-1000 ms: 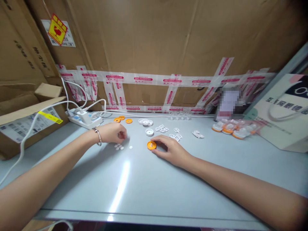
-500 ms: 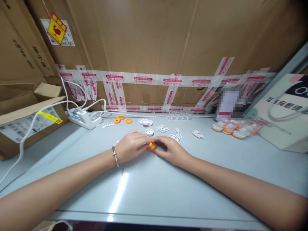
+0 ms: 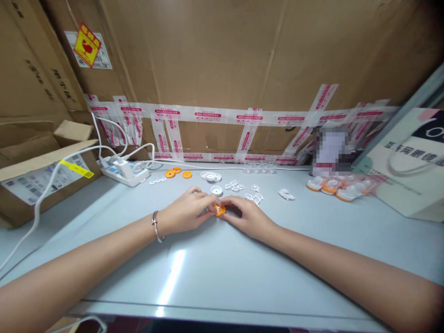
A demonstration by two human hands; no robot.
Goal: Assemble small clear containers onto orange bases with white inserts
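Observation:
My right hand (image 3: pixel 250 216) pinches an orange round plastic disc (image 3: pixel 222 211) by its right side, thumb and fingers curved around the rim. From the left, my left hand (image 3: pixel 185 211) has its fingertips closed over the top of this disc, on a small white piece whose shape is mostly hidden. Just behind the hands lies a white round cap (image 3: pixel 217 190) with a raised rim. More white round parts (image 3: pixel 210 176) are grouped further back. White openwork pieces (image 3: pixel 234 186) lie in small clusters beyond my right hand.
Orange rings (image 3: pixel 187 175) and small clear discs (image 3: pixel 157 180) lie back left, near a power strip (image 3: pixel 133 175) with white cables. Clear cups (image 3: pixel 259 168) line the back. Orange-based clear assemblies (image 3: pixel 345 193) stand right, beside a paper bag (image 3: pixel 409 175). A cardboard box (image 3: pixel 41 171) sits left.
My left hand has shifted slightly left and its fingers have bent more over the orange disc. My right hand keeps its hold. The view has moved a little.

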